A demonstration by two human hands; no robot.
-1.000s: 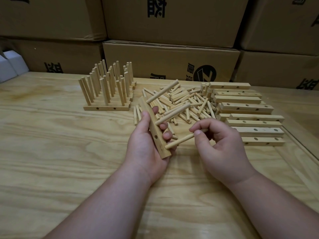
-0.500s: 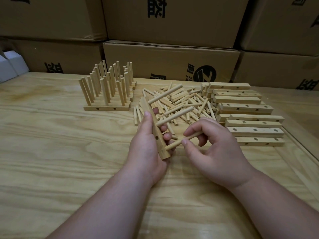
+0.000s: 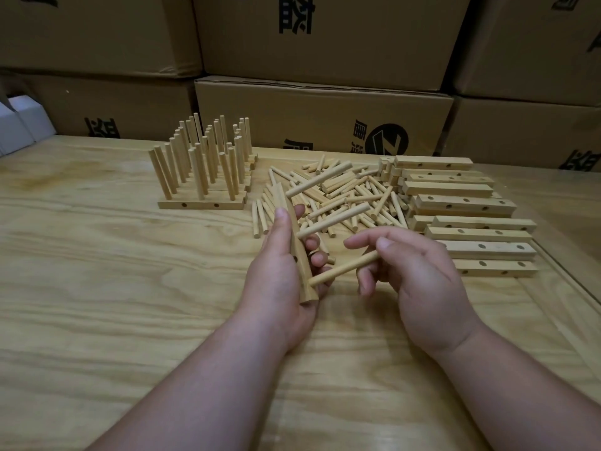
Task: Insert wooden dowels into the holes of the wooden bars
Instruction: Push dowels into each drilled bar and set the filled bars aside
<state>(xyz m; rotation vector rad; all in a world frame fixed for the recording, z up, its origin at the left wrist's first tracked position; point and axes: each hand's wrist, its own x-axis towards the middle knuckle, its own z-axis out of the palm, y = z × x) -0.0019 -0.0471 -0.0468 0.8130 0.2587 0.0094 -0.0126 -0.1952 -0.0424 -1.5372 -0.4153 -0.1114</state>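
while both hands work above the table [image 3: 97, 288], the scene reads as follows.
left hand [image 3: 279, 278]: grips a wooden bar [image 3: 297, 252] edge-on and tilted, thumb along its near face, fingers curled round the far side.
bar in hand: lifted off the table; two dowels already stand out of it toward the right, an upper dowel [image 3: 320, 182] and a middle dowel [image 3: 335, 219].
right hand [image 3: 419, 275]: pinches a third dowel [image 3: 341, 268] between thumb and forefinger at its right end, the other fingers loosely curled below it.
third dowel: its left tip is at the lower end of the bar; whether it has entered a hole i cannot tell.
loose dowels [image 3: 351, 196]: a scattered heap on the table just behind the hands.
empty bars [image 3: 465, 219]: piled in rows right of the heap, holes facing up and to the front.
finished bars [image 3: 201, 170]: grouped at the left rear, dowels standing upright from them.
cardboard boxes [image 3: 325, 115]: stacked along the far edge of the table, with printed black marks.
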